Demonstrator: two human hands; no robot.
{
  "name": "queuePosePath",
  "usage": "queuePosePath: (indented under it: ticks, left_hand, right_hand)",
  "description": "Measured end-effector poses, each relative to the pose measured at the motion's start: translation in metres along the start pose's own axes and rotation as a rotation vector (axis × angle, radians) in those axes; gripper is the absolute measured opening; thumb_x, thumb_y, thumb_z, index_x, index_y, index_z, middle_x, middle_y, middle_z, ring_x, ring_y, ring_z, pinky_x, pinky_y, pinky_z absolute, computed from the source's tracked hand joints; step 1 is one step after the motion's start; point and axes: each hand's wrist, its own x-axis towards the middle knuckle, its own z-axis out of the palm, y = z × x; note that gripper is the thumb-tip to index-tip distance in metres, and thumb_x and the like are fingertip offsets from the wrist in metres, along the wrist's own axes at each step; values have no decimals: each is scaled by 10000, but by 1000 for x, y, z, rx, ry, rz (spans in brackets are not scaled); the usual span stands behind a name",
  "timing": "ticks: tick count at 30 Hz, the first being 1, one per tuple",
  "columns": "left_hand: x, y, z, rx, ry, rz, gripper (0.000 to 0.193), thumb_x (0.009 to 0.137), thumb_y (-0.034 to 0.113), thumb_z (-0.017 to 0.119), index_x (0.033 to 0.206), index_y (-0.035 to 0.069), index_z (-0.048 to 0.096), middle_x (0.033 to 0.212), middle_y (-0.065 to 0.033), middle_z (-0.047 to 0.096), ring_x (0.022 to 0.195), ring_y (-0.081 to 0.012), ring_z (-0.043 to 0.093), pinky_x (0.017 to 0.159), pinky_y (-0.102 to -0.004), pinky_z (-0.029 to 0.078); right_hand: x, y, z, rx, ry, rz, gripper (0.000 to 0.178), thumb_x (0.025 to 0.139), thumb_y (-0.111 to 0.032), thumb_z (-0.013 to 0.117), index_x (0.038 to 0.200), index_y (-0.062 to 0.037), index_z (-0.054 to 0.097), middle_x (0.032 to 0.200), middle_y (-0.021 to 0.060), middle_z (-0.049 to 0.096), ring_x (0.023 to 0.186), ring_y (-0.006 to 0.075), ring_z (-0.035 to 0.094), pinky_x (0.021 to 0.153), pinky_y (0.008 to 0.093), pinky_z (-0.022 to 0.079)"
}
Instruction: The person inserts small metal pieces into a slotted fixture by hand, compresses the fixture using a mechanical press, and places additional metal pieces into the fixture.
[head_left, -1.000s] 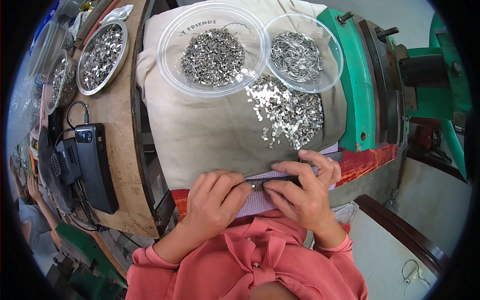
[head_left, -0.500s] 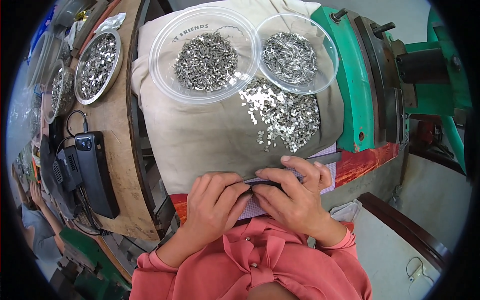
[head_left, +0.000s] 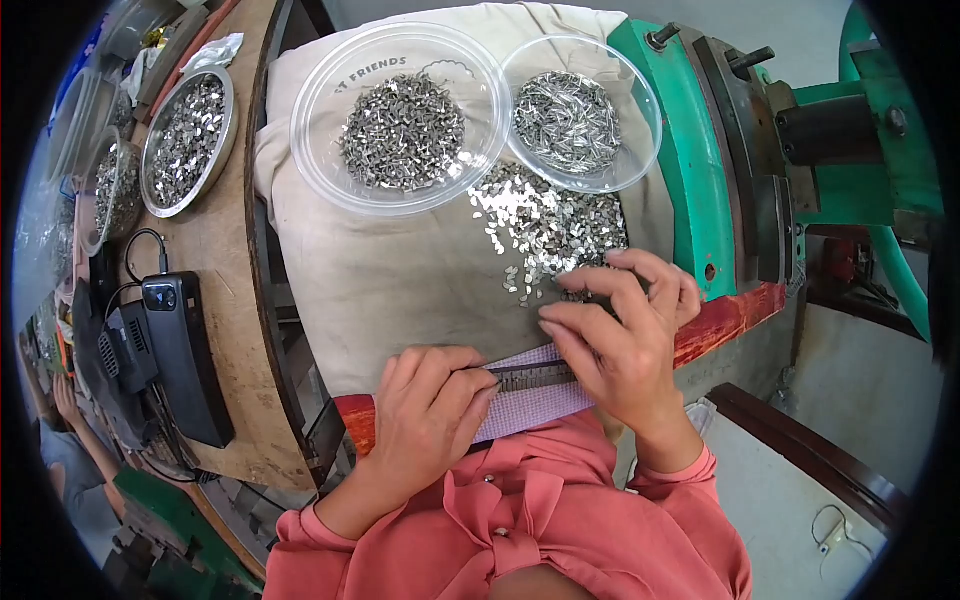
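Head view: I see left hand [head_left: 425,412] pinching dark ridged strip [head_left: 540,376]; right hand [head_left: 628,350], fingers parted, may brush, scatter metal chips [head_left: 560,225].

Worn brown wooden bench [head_left: 248,340] along the left, pale floor [head_left: 780,510] at lower right

Left end of the strip [head_left: 540,377], hidden by the left hand [head_left: 425,412]; near edge of the pile [head_left: 565,225], partly covered by the right hand [head_left: 632,340]. Green machine [head_left: 850,197], cut off at the right rim.
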Motion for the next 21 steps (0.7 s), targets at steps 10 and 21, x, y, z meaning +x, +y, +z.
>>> queuePosePath:
  ticks: [10,21]
  left_hand:
    - [0,3,-1,58,-15,-1,344,693,141,832,973,68,645,1025,-78,634,894,-269,594,754,-383,431]
    - [0,4,-7,10,-15,7,300,731,122,802,991,60,665,1027,-54,630,873,-248,600,714,-363,446]
  right_hand:
    - [8,-7,20,2,42,14,145,684,-168,799,782,-174,692,1057,-54,648,1150,245,511,971,459,259]
    - [-25,-10,-3,90,36,-8,156,657,-211,804,765,-217,692,1051,-98,665,1143,227,513,965,452,246]
